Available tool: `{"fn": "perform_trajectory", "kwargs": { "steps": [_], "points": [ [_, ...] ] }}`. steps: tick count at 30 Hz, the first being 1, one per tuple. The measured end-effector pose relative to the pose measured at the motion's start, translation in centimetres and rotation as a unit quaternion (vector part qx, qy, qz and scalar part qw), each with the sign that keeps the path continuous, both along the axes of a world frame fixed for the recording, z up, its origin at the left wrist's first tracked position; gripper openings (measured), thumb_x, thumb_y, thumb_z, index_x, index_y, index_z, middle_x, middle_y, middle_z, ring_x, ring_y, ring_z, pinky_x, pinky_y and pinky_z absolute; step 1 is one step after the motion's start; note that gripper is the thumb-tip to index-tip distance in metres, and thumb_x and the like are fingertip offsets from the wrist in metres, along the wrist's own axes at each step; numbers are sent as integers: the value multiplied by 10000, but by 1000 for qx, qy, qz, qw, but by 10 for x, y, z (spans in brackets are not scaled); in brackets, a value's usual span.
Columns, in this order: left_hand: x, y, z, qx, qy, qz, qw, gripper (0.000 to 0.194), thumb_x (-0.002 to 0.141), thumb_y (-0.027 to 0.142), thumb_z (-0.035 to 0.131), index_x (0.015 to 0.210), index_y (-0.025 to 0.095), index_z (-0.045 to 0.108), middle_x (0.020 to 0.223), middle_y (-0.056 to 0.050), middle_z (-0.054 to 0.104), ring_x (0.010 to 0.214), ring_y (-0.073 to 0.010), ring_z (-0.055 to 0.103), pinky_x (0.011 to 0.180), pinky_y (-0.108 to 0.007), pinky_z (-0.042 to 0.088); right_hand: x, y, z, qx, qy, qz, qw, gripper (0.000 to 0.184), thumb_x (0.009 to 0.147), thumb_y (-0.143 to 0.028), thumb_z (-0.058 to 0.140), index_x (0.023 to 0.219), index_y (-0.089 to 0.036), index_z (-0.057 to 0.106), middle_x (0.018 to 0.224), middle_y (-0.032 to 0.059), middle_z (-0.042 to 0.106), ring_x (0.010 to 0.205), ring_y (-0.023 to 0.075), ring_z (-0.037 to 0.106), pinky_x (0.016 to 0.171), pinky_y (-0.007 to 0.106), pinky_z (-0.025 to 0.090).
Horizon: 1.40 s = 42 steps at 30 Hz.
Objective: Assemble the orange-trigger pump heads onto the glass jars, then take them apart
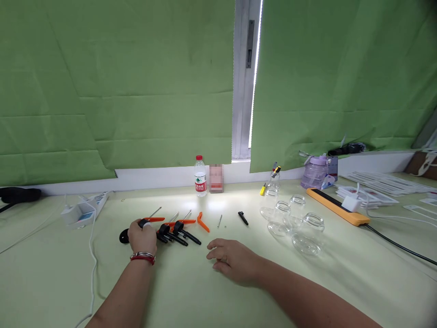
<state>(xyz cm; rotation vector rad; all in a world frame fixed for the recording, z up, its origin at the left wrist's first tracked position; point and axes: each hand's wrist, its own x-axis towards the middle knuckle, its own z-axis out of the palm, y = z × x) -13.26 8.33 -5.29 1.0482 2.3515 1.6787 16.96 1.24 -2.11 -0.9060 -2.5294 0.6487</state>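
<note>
My left hand (142,238) is closed around a black round part (143,222) with a pale face; the fingers hide much of it. Beside it on the table lie similar assemblies with black round heads (178,227), black rods, thin metal shafts and orange arms (184,221). A black disc-shaped end (124,236) shows left of that hand. My right hand (232,260) hovers over or rests on the table, fingers apart and holding nothing. Beyond it are a loose orange bent piece (202,222), a metal pin (219,221) and a short black rod (243,218).
Several clear glass jars (309,237) stand to the right, one holding tools. Behind are a water bottle (200,177) and a purple jug (314,173). An orange power strip (336,206) lies right; a white power strip (83,212) and cable lie left.
</note>
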Motion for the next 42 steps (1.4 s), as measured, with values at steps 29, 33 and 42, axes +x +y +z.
{"fn": "perform_trajectory", "kwargs": {
  "steps": [29, 33, 42],
  "points": [
    [-2, 1, 3, -65, 139, 1, 988, 348, 578, 147, 552, 923, 136, 603, 998, -139, 597, 1018, -322, 509, 890, -424, 377, 0, 5, -7, -10, -16, 23, 1000, 269, 821, -269, 492, 1045, -231, 636, 1226, 34, 534, 996, 181, 569, 882, 291, 430],
    [-2, -9, 21, 24, 235, 25, 971, 232, 610, 136, 517, 832, 161, 582, 1075, -98, 573, 1064, -275, 488, 979, -400, 300, 1, 5, -7, -1, -11, 30, 999, 267, 820, -269, 492, 1038, -218, 638, 1204, 44, 547, 1035, 186, 551, 887, 289, 424],
    [-48, -15, 14, -67, 85, 152, 982, 324, 667, 278, 515, 968, 163, 549, 1055, -153, 587, 997, -347, 538, 882, -515, 317, -2, 11, -12, -5, -10, 8, 1000, 293, 783, -232, 536, 1065, -214, 610, 1196, 43, 556, 862, 163, 593, 758, 268, 464]
  ]
}}
